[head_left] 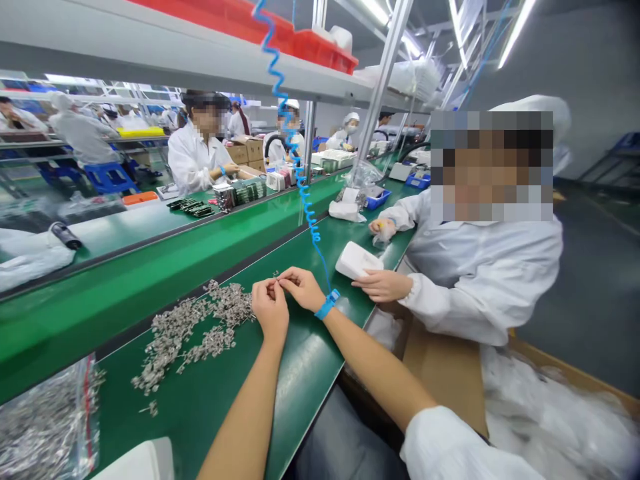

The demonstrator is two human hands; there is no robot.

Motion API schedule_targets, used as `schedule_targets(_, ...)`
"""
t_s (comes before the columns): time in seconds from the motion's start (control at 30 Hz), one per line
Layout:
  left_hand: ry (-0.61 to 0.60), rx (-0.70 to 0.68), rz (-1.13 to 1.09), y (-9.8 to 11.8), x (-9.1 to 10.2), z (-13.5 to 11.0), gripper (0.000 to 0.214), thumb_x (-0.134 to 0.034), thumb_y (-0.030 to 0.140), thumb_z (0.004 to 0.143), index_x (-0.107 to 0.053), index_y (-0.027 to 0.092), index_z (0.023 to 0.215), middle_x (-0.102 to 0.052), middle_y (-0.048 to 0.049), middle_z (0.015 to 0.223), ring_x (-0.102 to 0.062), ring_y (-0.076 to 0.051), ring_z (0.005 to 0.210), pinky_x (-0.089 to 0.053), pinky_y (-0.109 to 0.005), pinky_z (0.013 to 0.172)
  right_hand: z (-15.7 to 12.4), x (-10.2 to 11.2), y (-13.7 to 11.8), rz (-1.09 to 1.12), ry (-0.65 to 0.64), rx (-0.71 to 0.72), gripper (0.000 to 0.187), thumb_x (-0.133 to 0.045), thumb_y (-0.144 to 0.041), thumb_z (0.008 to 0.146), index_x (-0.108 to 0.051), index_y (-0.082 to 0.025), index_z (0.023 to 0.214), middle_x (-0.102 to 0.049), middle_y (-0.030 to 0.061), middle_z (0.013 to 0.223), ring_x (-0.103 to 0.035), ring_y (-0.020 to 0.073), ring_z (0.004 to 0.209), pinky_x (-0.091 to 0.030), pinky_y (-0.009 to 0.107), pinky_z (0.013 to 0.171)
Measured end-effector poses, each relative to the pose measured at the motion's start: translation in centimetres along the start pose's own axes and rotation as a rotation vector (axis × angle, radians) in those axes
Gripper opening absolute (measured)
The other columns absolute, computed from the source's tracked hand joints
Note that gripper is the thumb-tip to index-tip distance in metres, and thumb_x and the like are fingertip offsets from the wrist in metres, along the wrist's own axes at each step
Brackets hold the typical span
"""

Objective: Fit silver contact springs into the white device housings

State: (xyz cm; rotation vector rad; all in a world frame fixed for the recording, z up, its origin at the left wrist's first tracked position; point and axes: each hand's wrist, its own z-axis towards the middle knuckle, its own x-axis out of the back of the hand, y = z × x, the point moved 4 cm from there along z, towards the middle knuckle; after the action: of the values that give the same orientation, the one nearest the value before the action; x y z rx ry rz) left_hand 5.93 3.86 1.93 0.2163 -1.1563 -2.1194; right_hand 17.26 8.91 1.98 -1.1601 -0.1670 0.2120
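Piled parts (173, 330) lie on the bench (190, 407), left of the left hand (271, 310) (the bag (45, 413) further left).

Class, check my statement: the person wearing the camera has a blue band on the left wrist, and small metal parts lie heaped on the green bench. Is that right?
Not quite: the head view shows the blue band on the wrist of the right hand, not the left. The small metal parts do lie heaped on the green bench.

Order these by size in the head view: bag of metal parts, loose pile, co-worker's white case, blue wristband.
1. Bag and loose pile: unsure which; bag is nearer the camera
2. White case
3. Blue wristband
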Motion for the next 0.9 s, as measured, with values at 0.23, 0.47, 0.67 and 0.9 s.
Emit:
schedule_targets(0.23,0.073,-0.028,0.048,0.3,0.3,-0.3,0.007,-0.059,0.023,0.09,-0.062,0.018,0.09,-0.061,-0.0035,0.086,-0.058,-0.015,0.075,-0.048,-0.028,0.07,-0.1,-0.1,-0.1,-0.016,0.017,0.044,0.013,-0.067,-0.032,0.083,-0.065,-0.019,0.087,-0.07,0.0027,0.083,-0.067,0.0169,0.077,-0.055,0.031,0.074)
schedule_targets(0.47,0.042,-0.131,0.093,0.6,0.2,-0.6,0.014,-0.053,0.022,0.094,-0.063,0.018,0.086,-0.061,-0.0041,0.082,-0.058,-0.016,0.077,-0.046,-0.029,0.07,-0.4,0.0,-0.3,-0.125,0.011,0.093,0.009,-0.062,-0.027,0.086,-0.066,-0.02,0.087,-0.071,0.0031,0.082,-0.068,0.0177,0.078,-0.055,0.03,0.073)
schedule_targets(0.67,0.047,-0.211,0.116,0.7,0.5,-0.6,0.012,-0.052,0.018,0.095,-0.062,0.018,0.088,-0.061,-0.0047,0.083,-0.058,-0.017,0.08,-0.046,-0.029,0.072,-0.7,-0.5,-1.1,-0.272,0.008,0.154,0.01,-0.055,-0.022,0.089,-0.064,-0.02,0.088,-0.07,0.0023,0.081,-0.067,0.0165,0.075,-0.052,0.028,0.071)
schedule_targets(0.9,-0.168,-0.358,0.042,1.9,-0.5,-1.5,0.014,-0.049,0.019,0.098,-0.062,0.019,0.092,-0.061,-0.005,0.086,-0.058,-0.017,0.082,-0.047,-0.029,0.076,-2.8,3.2,-3.2,-0.702,0.052,0.206,0.016,-0.049,-0.022,0.095,-0.065,-0.021,0.094,-0.071,0.0022,0.082,-0.065,0.0159,0.072,-0.047,0.027,0.07)
